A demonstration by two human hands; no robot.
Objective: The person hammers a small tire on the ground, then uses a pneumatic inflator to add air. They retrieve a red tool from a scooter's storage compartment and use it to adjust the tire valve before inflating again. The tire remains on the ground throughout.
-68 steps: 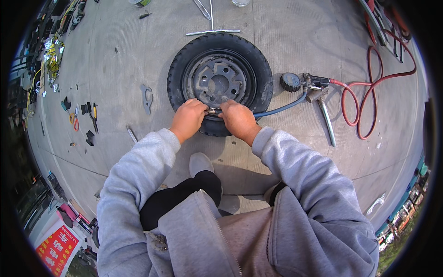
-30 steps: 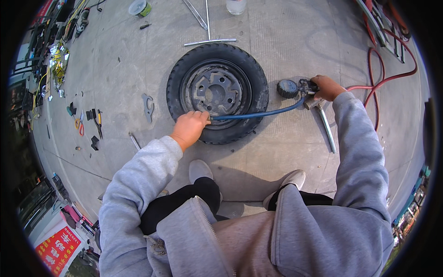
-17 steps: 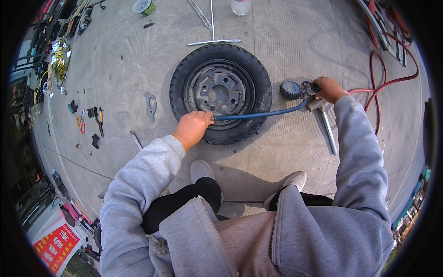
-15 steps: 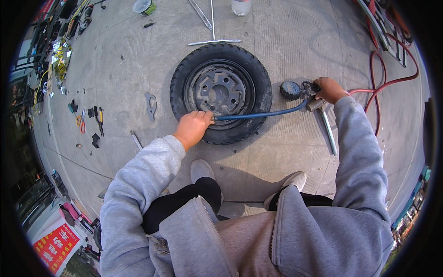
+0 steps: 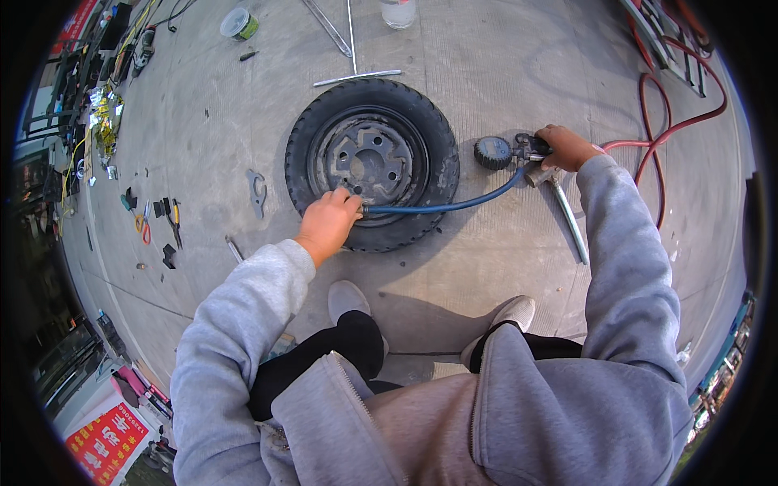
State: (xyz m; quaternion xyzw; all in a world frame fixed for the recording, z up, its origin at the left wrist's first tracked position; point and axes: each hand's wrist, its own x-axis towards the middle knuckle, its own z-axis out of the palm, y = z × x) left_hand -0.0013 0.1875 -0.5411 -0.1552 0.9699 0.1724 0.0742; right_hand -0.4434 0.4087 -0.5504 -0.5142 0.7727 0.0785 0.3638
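A black tire (image 5: 438, 134) with a dark steel rim (image 5: 394, 154) lies flat on the concrete ground (image 5: 243, 121). My left hand (image 5: 331, 217) is closed on the hose end fitting over the rim's lower left; its join with the valve is hidden. A blue hose (image 5: 454, 206) runs from there to an inflator with a round black gauge (image 5: 492, 151). My right hand (image 5: 567, 147) grips the inflator's handle, right of the tire, beside a metal hammer with a tubular handle (image 5: 567, 212).
Long metal bars (image 5: 356, 76) lie beyond the tire, near a tub (image 5: 237, 23) and a bottle (image 5: 398, 12). A flat wrench (image 5: 258, 194) and small hand tools (image 5: 146, 219) are at the left. Red hose (image 5: 671, 131) loops rightward. Cluttered gear (image 5: 105, 113) lines the left edge.
Since the oldest frame, my right hand left the hose fitting and moved right onto the inflator. My left hand stays at the fitting. Lately the view has shifted slightly.
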